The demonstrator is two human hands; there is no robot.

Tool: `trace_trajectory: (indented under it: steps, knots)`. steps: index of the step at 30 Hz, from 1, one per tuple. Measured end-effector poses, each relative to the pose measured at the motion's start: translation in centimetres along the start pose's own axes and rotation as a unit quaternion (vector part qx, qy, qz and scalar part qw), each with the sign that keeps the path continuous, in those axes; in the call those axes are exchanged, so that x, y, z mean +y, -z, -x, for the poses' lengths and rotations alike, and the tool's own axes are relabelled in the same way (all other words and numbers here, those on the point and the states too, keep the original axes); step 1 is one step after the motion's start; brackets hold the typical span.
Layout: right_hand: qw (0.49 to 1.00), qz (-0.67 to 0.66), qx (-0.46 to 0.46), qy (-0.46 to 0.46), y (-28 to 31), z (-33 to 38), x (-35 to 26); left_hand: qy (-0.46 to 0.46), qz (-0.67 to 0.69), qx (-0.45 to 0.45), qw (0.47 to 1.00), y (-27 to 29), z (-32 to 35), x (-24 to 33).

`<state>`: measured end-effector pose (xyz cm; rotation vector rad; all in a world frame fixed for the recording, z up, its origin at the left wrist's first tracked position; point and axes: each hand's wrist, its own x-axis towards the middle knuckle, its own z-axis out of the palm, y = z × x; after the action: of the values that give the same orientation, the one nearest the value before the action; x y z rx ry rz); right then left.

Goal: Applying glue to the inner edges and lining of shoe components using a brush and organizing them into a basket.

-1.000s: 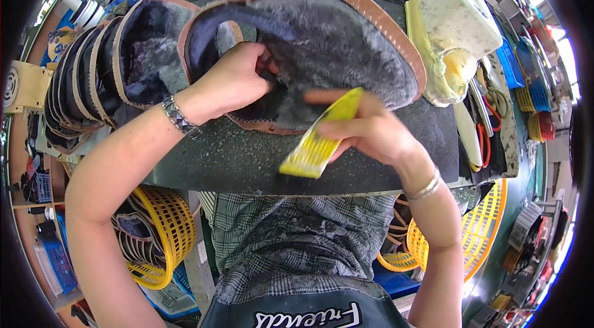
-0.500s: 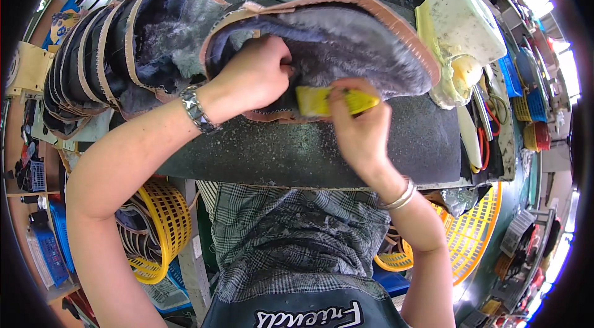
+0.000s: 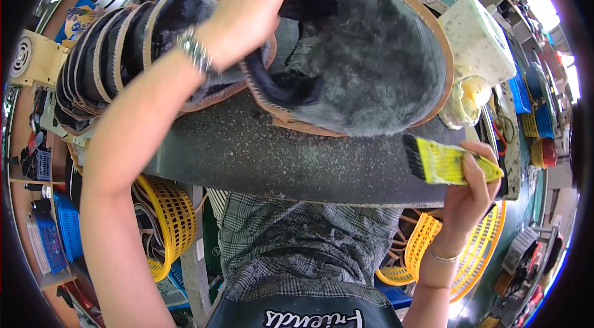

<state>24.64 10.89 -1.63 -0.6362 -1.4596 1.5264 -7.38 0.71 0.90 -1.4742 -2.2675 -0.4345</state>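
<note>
My right hand (image 3: 473, 195) grips a yellow-handled brush (image 3: 455, 164). Its black bristles point left, just past the table's near edge and apart from the fur. On the table lies a grey fur-lined shoe upper (image 3: 377, 56) with tan stitched edging, spread with its fur facing up and dark flaps folded at its left side. My left hand (image 3: 250, 12) is closed at the far left rim of this piece, its fingertips partly hidden. Left of it, a row of similar fur-lined uppers (image 3: 124, 43) stands pressed together, partly behind my left forearm.
The dark worktable (image 3: 260, 161) curves in front of me. At its right stand a stained white container (image 3: 479, 34) and a glue-crusted pot (image 3: 467, 96), with scissors close by. Yellow baskets (image 3: 176, 223) stand below the table on both sides.
My right hand has drawn the brush off the fur, toward me and right. My left hand has moved from inside the upper to its far rim, and the upper now lies opened flatter.
</note>
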Motion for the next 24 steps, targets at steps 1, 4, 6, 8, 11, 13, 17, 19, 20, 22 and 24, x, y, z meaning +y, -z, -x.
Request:
trace_trajectory:
  steps: [1,4,6,8,11,13,17,19,20,22,24]
  knots:
    - [1.0,0.001,0.014,0.009,0.5,-0.1,-0.1,0.02,0.046,-0.089,0.995,0.3,-1.9,-1.3]
    - [0.999,-0.021,0.018,0.035,2.0,-0.5,-0.2,-0.106,-0.061,0.153,0.981,1.3,-7.7,-5.5]
    - [0.996,-0.02,0.069,0.051,2.8,-0.7,0.1,-0.041,-0.163,0.084,0.982,1.9,-10.8,-9.4]
    - [0.997,-0.026,0.06,0.037,3.2,-1.0,0.2,-0.17,-0.31,0.119,0.928,1.6,-11.2,-13.7]
    - [0.998,-0.019,0.061,0.02,3.6,-1.8,0.4,0.135,-0.398,-0.285,0.861,-0.8,-8.8,-16.3]
    - [0.999,-0.028,0.029,0.02,4.1,-2.4,0.5,0.053,-0.384,-0.09,0.918,-1.5,-6.0,-15.5]
    - [0.994,-0.005,0.072,0.076,5.9,-3.9,0.7,0.142,-0.232,-0.143,0.952,2.6,0.6,-12.3]
    - [0.98,0.11,0.1,0.131,7.0,-5.2,0.6,0.153,-0.268,-0.216,0.926,5.6,2.4,-11.4]
    - [0.972,0.153,0.109,0.142,7.5,-6.0,0.6,0.136,-0.305,-0.253,0.908,6.6,2.8,-10.9]
    - [0.922,0.32,0.139,0.167,8.0,-7.7,0.6,0.053,-0.188,-0.111,0.975,8.6,3.4,-9.4]
    - [0.896,0.39,0.127,0.174,7.7,-9.5,0.8,0.012,-0.043,-0.019,0.999,8.8,2.7,-7.2]
